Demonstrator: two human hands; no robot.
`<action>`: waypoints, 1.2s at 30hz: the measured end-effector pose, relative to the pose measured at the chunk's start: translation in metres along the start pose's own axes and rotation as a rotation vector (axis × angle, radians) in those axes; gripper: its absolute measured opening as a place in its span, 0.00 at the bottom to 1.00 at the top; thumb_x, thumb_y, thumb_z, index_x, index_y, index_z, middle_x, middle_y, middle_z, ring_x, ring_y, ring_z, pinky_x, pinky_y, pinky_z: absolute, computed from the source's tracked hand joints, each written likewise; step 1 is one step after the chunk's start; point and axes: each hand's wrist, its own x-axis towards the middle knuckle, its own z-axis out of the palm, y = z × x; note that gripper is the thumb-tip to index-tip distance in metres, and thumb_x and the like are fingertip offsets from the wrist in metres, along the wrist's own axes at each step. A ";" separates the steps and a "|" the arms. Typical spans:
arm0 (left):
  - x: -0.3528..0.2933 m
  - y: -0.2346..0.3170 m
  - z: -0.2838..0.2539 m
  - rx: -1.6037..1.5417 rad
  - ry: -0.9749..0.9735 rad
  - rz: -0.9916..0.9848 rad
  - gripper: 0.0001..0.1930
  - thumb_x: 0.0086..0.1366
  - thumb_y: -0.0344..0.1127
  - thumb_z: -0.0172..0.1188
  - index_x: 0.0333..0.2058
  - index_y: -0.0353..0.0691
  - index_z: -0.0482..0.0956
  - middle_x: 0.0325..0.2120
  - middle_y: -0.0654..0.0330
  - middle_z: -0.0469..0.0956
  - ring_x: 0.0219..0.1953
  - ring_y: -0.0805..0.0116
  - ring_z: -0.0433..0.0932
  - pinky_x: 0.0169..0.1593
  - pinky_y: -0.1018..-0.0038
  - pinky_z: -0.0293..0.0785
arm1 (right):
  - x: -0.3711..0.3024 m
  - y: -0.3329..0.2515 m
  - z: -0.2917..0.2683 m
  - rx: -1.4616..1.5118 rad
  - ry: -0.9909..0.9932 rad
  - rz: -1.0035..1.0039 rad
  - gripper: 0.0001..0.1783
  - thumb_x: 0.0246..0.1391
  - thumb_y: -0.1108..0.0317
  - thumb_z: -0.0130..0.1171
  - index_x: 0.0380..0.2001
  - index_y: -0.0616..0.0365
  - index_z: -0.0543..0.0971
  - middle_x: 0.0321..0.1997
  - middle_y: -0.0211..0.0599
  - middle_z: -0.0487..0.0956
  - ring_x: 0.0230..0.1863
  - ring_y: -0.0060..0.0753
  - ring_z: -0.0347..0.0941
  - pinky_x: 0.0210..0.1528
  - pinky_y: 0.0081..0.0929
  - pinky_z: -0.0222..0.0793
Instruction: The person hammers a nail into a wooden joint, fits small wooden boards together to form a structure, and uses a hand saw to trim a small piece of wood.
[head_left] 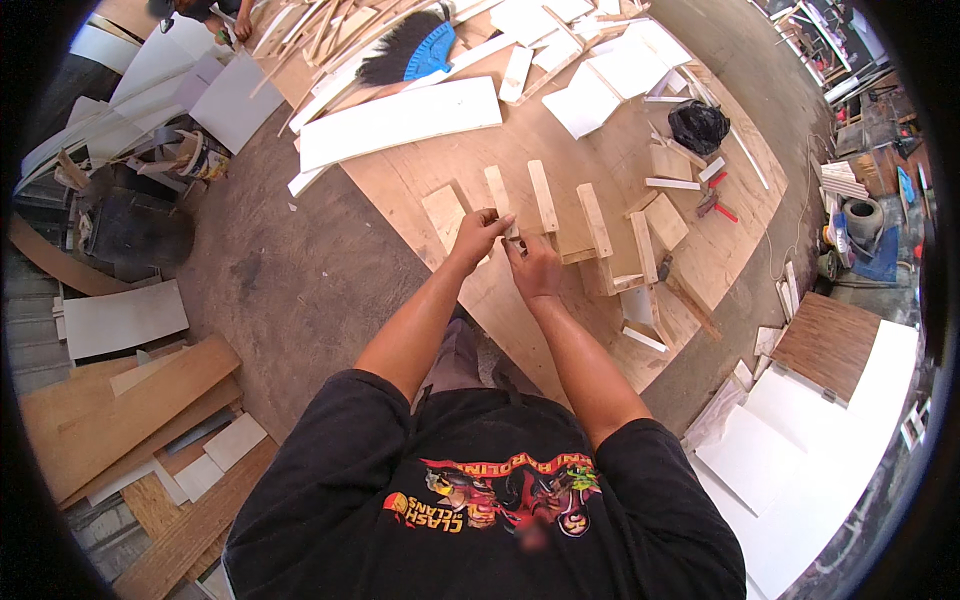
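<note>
My left hand (480,238) pinches the near part of a short wooden slat (497,188), its fingertips crossing the wood. Close beside it, my right hand (537,268) has its fingers pressed together near the slat's lower end; whatever they hold is too small or hidden. A second slat (541,195) and a third slat (594,222) rise to the right of the hands, along a wooden assembly (600,275). Left of my left hand lies a flat pale wood block (443,212) on the plywood worktable (420,180).
Beyond the hands are a white board (400,122), a blue brush (430,52) with black bristles and heaped offcuts. A black plastic bag (699,126) and a red-handled tool (708,204) lie at right. Another person's hand (243,28) shows far left. Boards (150,420) cover the floor's left side.
</note>
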 end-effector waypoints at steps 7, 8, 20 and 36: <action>-0.001 0.009 -0.002 0.063 -0.005 -0.025 0.19 0.64 0.42 0.70 0.39 0.27 0.83 0.32 0.57 0.84 0.35 0.73 0.80 0.41 0.74 0.75 | 0.001 0.005 0.003 0.004 0.005 0.038 0.15 0.53 0.59 0.70 0.39 0.58 0.83 0.33 0.44 0.83 0.33 0.46 0.81 0.35 0.41 0.75; -0.001 0.011 0.000 0.063 -0.008 -0.027 0.19 0.64 0.42 0.70 0.39 0.27 0.83 0.32 0.57 0.84 0.35 0.73 0.80 0.41 0.74 0.75 | 0.001 0.010 0.002 0.051 -0.002 0.033 0.16 0.53 0.59 0.70 0.39 0.58 0.83 0.32 0.45 0.83 0.33 0.47 0.81 0.36 0.41 0.75; -0.004 0.012 -0.001 0.037 0.014 -0.025 0.20 0.63 0.45 0.71 0.38 0.28 0.83 0.31 0.59 0.82 0.36 0.71 0.79 0.43 0.73 0.74 | 0.005 -0.004 -0.013 0.111 -0.128 0.140 0.17 0.52 0.59 0.70 0.41 0.57 0.82 0.38 0.47 0.83 0.42 0.55 0.80 0.42 0.47 0.75; -0.010 0.009 -0.001 0.058 0.035 -0.020 0.21 0.64 0.46 0.71 0.38 0.28 0.83 0.29 0.60 0.82 0.32 0.75 0.77 0.38 0.77 0.72 | 0.002 0.004 -0.004 0.062 -0.139 0.135 0.16 0.53 0.57 0.70 0.39 0.55 0.82 0.37 0.48 0.82 0.39 0.55 0.80 0.40 0.48 0.75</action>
